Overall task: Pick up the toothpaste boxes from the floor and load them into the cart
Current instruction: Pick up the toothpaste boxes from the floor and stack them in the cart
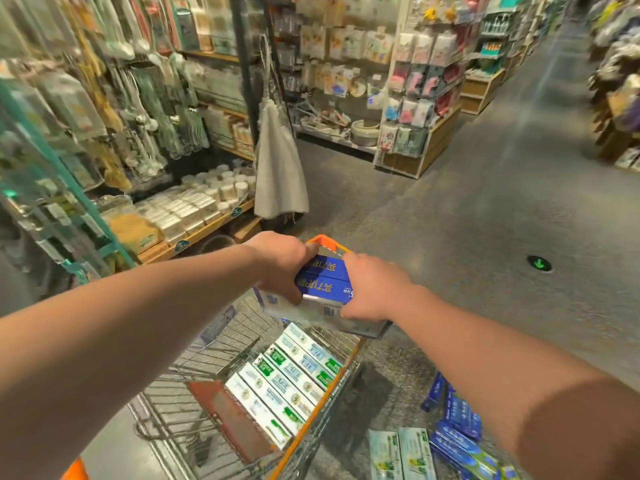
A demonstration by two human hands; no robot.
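Your forearms reach out over the cart [322,415], biggest thing under your fingers. Both hands clamp a bundle of blue toothpaste boxes [325,284]: left hand [282,263] on its left end, right hand [372,291] on its right end, prob. to keep the stack together. Green boxes [287,379] already sit in rows below yr fingers. More boxes on the floor [453,441], lower right.

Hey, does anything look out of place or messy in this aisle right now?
Yes. Toothpaste boxes lie scattered on the floor right of the cart, blue and pale green ones at mixed angles. Both hands, left and right, hold a blue bundle above the cart.
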